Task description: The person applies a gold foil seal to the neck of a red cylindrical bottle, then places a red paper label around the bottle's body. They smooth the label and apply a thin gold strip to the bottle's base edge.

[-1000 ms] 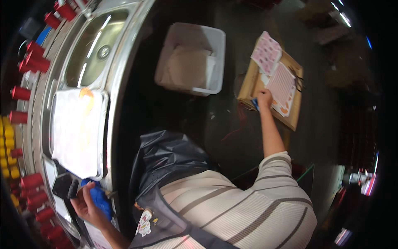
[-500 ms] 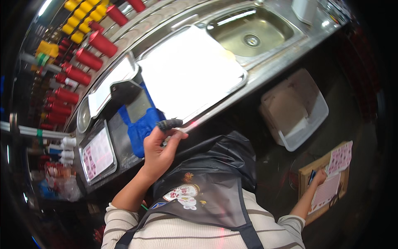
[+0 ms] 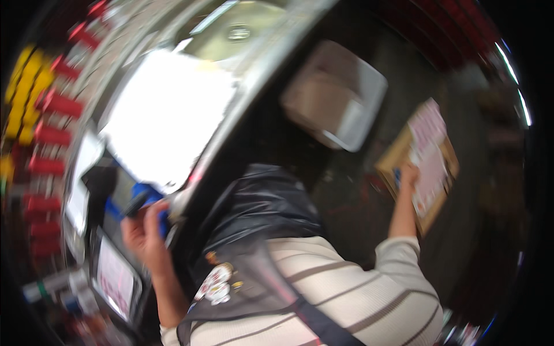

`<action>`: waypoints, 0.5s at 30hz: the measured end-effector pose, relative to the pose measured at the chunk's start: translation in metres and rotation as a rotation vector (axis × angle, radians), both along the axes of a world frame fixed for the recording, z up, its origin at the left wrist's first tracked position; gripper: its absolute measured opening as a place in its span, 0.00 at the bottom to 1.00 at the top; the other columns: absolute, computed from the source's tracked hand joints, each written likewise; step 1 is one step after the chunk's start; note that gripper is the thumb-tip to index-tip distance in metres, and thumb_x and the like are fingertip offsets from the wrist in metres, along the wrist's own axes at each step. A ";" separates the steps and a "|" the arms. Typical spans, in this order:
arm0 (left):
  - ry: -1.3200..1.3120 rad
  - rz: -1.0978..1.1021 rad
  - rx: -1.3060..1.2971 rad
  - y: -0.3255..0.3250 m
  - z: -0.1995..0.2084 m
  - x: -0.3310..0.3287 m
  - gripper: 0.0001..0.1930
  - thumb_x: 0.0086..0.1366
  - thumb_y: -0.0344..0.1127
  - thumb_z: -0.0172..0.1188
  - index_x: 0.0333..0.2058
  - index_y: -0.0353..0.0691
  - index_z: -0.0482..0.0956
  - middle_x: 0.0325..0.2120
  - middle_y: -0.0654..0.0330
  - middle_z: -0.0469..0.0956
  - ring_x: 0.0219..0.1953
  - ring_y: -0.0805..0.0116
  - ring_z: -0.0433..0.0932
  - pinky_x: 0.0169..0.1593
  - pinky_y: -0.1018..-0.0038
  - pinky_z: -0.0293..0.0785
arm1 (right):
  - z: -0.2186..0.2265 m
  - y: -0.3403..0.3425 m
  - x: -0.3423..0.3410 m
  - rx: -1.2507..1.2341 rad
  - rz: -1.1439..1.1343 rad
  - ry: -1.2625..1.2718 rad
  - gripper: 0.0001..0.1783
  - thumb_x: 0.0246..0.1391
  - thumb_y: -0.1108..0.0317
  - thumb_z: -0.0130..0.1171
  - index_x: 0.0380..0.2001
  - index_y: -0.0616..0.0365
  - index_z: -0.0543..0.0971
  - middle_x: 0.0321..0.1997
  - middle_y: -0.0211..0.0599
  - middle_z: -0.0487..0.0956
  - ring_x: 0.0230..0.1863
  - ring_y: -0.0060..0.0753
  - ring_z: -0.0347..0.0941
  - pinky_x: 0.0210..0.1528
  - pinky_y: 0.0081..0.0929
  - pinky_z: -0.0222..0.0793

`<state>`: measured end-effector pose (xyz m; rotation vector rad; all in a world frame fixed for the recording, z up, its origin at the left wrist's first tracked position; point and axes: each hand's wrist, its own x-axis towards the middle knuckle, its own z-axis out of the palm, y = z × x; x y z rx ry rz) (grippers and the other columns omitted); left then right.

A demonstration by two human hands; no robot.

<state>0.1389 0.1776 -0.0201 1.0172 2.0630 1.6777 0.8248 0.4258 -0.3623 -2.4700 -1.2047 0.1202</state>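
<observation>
- Right hand [image 3: 410, 173]: curled closed around a small blue item [image 3: 397, 175], resting at pink sheets [image 3: 431, 172] on a tan box [image 3: 394, 154].
- Left hand [image 3: 148, 232]: half open, dark piece [image 3: 136, 203] at a fingertip; blur hides whether it pinches anything.
- Beyond: blue crumpled material [image 3: 145, 190], white tray [image 3: 167, 121], sink [image 3: 242, 49].

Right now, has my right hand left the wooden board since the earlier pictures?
No. Against the wooden board, your right hand remains over its left side.
</observation>
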 end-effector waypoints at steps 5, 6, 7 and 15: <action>0.046 -0.079 -0.035 0.018 0.010 -0.002 0.07 0.70 0.28 0.56 0.43 0.32 0.77 0.32 0.55 0.84 0.36 0.70 0.81 0.49 0.72 0.75 | 0.043 -0.063 -0.029 0.042 -0.294 0.104 0.12 0.45 0.62 0.62 0.34 0.52 0.86 0.38 0.44 0.85 0.44 0.53 0.81 0.48 0.43 0.75; 0.045 -0.099 -0.034 0.019 0.011 -0.005 0.07 0.70 0.28 0.56 0.44 0.31 0.77 0.32 0.54 0.84 0.36 0.69 0.82 0.49 0.72 0.75 | 0.048 -0.075 -0.025 0.027 -0.335 0.089 0.12 0.45 0.62 0.62 0.34 0.52 0.85 0.39 0.44 0.85 0.44 0.52 0.81 0.48 0.43 0.75; 0.058 -0.118 -0.038 0.020 0.012 -0.007 0.07 0.70 0.28 0.56 0.44 0.31 0.77 0.32 0.54 0.84 0.36 0.69 0.82 0.49 0.71 0.75 | 0.053 -0.088 -0.023 0.012 -0.371 0.075 0.12 0.45 0.62 0.63 0.34 0.52 0.85 0.39 0.44 0.85 0.45 0.52 0.81 0.48 0.43 0.75; 0.070 -0.177 -0.035 0.031 0.004 -0.014 0.08 0.70 0.28 0.57 0.44 0.31 0.77 0.32 0.53 0.84 0.37 0.68 0.82 0.50 0.70 0.75 | 0.076 -0.104 -0.011 -0.136 -0.327 0.011 0.15 0.49 0.59 0.63 0.41 0.51 0.83 0.48 0.45 0.82 0.50 0.53 0.78 0.48 0.44 0.74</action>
